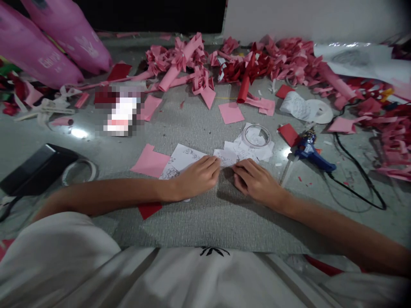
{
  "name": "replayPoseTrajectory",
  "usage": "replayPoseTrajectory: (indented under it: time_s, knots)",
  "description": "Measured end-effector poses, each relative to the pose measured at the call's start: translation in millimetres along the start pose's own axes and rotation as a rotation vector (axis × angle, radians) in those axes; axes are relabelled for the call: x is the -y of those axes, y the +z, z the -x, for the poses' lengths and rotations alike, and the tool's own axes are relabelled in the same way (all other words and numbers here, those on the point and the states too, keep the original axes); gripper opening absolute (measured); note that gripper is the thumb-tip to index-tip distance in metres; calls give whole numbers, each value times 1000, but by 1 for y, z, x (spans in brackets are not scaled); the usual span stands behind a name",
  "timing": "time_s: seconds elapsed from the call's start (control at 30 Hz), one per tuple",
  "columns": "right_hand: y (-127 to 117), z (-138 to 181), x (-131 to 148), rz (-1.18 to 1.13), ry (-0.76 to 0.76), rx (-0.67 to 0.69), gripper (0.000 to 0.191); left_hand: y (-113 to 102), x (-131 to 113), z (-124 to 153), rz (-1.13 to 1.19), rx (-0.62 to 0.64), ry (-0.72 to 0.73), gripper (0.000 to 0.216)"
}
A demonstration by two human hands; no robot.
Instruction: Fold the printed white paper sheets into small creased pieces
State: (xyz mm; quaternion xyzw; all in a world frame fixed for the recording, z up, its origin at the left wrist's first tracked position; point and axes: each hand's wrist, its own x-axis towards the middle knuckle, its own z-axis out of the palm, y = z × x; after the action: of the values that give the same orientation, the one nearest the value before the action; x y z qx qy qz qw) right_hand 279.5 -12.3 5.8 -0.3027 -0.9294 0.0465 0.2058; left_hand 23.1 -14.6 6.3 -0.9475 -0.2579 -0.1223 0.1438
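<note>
Near the middle of the table, my left hand (199, 175) pinches the left part of a small white printed paper (227, 159). Curled fingers of my right hand (257, 182) close on its right end, with the fingertips partly hidden. Beneath and beside my left hand lie white printed sheets (184, 156), overlapping a pink paper square (150, 161). A roll of clear tape (257, 137) rests on more printed paper just beyond my right hand. Part of a dark red paper piece (150, 211) shows below my left forearm.
A blue glue gun (314, 156) with a black cord lies right, beside a red square (288, 134) and a white roll (321, 112). Pink and red paper bundles (184, 57) line the back. Left are a black box (41, 167), a tape roll (79, 172) and pink bottles (72, 34).
</note>
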Motion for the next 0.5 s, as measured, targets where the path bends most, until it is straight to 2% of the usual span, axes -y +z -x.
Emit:
replayPoseTrajectory:
  time_s: [0.1,0.23,0.4,0.5]
  knots:
    - [1,1,-1,14,38,-52,16,2,2,-3,79,3,-60,25]
    - [3,3,-2,-45,74,-119,14,5,4,-7,206,-74,-170,24]
    - [2,3,-3,-95,130,-189,25,5,4,-7,162,-97,-92,18]
    - [0,4,-3,-143,185,-250,32,6,4,-7,315,-180,-164,21]
